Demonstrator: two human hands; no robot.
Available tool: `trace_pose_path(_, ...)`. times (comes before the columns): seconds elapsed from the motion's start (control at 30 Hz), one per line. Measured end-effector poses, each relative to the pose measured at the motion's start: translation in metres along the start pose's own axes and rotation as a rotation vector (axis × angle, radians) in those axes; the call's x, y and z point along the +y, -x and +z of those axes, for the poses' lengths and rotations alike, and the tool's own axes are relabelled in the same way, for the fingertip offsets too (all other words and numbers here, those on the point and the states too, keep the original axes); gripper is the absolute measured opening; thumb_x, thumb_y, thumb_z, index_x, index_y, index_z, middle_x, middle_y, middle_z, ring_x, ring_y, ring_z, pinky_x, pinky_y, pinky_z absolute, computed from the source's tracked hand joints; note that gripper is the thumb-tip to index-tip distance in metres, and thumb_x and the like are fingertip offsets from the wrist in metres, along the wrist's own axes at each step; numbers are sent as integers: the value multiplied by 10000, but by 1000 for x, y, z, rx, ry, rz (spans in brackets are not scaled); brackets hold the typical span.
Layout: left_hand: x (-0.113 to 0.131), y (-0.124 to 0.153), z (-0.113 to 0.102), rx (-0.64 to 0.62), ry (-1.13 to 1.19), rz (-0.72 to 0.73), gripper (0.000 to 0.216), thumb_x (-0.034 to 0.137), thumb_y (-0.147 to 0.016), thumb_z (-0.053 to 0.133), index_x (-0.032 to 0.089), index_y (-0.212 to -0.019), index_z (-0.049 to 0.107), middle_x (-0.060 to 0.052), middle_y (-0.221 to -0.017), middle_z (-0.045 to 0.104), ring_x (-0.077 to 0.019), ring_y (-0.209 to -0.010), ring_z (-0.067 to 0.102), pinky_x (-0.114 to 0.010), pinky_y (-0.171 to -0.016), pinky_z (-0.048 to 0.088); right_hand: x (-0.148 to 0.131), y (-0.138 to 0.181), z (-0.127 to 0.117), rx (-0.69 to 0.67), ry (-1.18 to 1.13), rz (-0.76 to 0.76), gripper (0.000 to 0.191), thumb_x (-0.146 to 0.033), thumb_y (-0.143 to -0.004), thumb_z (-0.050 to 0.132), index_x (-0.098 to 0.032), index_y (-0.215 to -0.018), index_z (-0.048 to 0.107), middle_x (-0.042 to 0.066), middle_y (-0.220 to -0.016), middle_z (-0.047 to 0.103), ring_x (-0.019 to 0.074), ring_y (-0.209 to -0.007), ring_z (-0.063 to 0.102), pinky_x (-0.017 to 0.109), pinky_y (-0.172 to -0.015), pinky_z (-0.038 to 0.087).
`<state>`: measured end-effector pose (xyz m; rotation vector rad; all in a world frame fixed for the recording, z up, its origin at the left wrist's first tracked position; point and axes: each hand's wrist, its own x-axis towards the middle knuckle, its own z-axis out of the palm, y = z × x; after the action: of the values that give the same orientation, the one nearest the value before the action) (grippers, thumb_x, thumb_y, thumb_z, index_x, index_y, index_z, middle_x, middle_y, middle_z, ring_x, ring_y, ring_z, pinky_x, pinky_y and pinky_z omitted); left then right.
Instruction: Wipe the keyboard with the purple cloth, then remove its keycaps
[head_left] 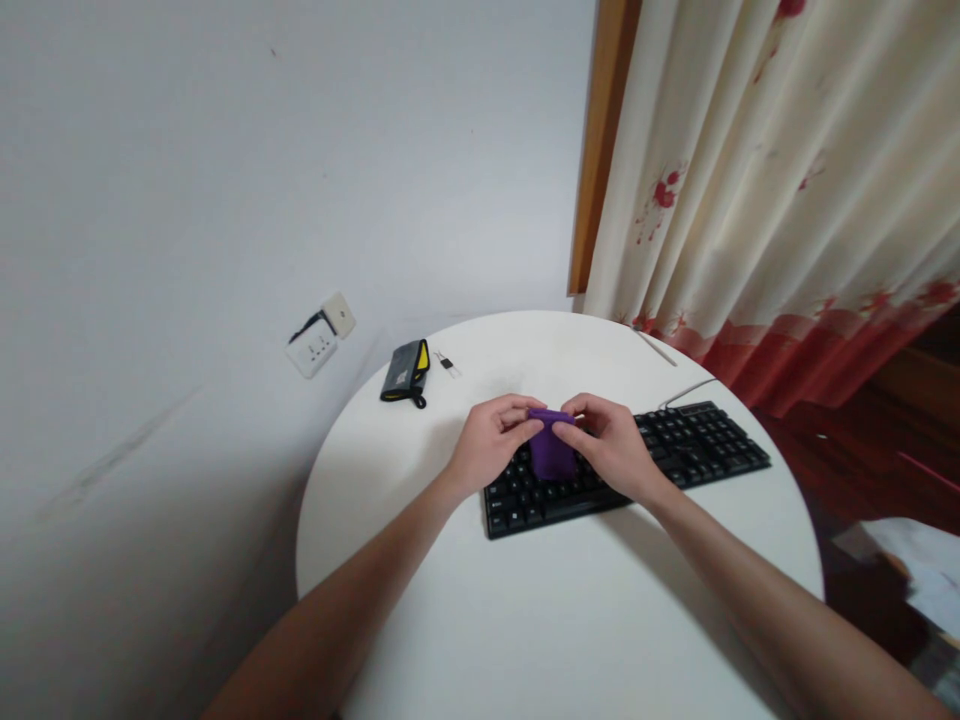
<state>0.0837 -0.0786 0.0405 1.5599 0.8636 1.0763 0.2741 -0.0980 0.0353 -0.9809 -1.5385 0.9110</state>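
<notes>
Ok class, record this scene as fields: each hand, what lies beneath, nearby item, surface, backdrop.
Left hand: pinching purple cloth near its top edge
Right hand: pinching the same edge, opposite side
Beneath cloth: black computer keyboard
Nearby item: grey pouch with yellow trim, far left
Surface: round white table
Backdrop: floral curtain

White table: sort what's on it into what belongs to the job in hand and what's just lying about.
In the job:
purple cloth, held between the left hand and right hand
black keyboard, beneath the cloth, so probably part of it

Lying about:
gray pouch with yellow lining
small black item beside the pouch
thin stick near the far edge
</notes>
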Motion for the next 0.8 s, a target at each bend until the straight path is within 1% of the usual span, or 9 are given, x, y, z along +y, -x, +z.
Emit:
trace_pose_path(0.1, 2, 0, 0, -9, 20, -2, 340, 332, -797, 749, 136, -1070, 695, -83, -939, 762, -196, -833, 705, -292, -771, 543, 0, 0, 0, 13, 13, -17, 176, -336, -795, 717, -185, -786, 628, -2, -729, 620, 138, -657, 554, 260, -610, 467)
trace_pose_path(0.27, 5, 1, 1, 61, 18, -7, 239, 345, -765, 783, 133, -874, 760, -61, -842, 754, -168, -771, 675, -262, -734, 521, -1, 0, 4, 17, -131, 45, 200, -368, -794, 724, -188, -828, 645, -4, -752, 628, 133, -662, 558, 253, -603, 472)
trace_pose_path(0.4, 7, 1, 1, 66, 50, -41, 263, 373, -778, 764, 135, -888, 773, -67, -843, 758, -172, -763, 667, -267, -719, 513, -3, 4, 12, -38, -259, 138, 256, -416, -761, 756, -182, -823, 671, 11, -778, 688, 147, -681, 599, 280, -655, 510)
trace_pose_path(0.5, 4, -5, -8, 26, -42, -14, 327, 429, -834, 689, 137, -953, 771, -82, -874, 757, -188, -798, 671, -282, -740, 516, 2, 4, 14, 44, -255, 182, 285, -442, -762, 751, -176, -748, 650, 5, -695, 677, 139, -598, 581, 263, -574, 486)
trace_pose_path(0.53, 2, -8, -15, 12, -104, -2, 348, 442, -866, 642, 144, -995, 766, -84, -893, 756, -186, -807, 670, -280, -737, 515, 5, 3, 13, 101, -224, 179, 287, -444, -766, 747, -176, -745, 647, 7, -686, 676, 142, -583, 579, 260, -549, 475)
trace_pose_path(0.6, -5, -15, -32, 70, -244, 17, 348, 426, -881, 602, 146, -1011, 762, -82, -865, 751, -168, -755, 655, -264, -698, 504, 11, -1, 9, 235, -128, 140, 270, -434, -779, 734, -176, -766, 655, 22, -696, 689, 164, -585, 600, 272, -537, 478)
trace_pose_path(0.63, -10, -19, -42, 89, -317, -3, 320, 402, -866, 613, 141, -965, 770, -79, -828, 747, -162, -733, 645, -256, -684, 496, 13, -4, 6, 301, -65, 100, 252, -420, -790, 724, -175, -788, 666, 35, -716, 703, 183, -608, 622, 289, -556, 494)
trace_pose_path(0.7, -19, -23, -63, 31, -417, -130, 270, 367, -825, 639, 134, -839, 776, -71, -746, 732, -145, -649, 609, -233, -594, 463, 16, -9, 4, 385, 110, -9, 202, -374, -830, 686, -175, -867, 696, 62, -793, 732, 224, -697, 667, 336, -647, 530)
trace_pose_path(0.8, -31, -23, -89, -110, -444, -327, 211, 321, -754, 681, 131, -727, 768, -49, -637, 693, -117, -536, 554, -204, -481, 400, 17, -14, 14, 318, 448, -199, 163, -263, -879, 616, -200, -984, 724, 81, -945, 754, 256, -852, 693, 395, -809, 527)
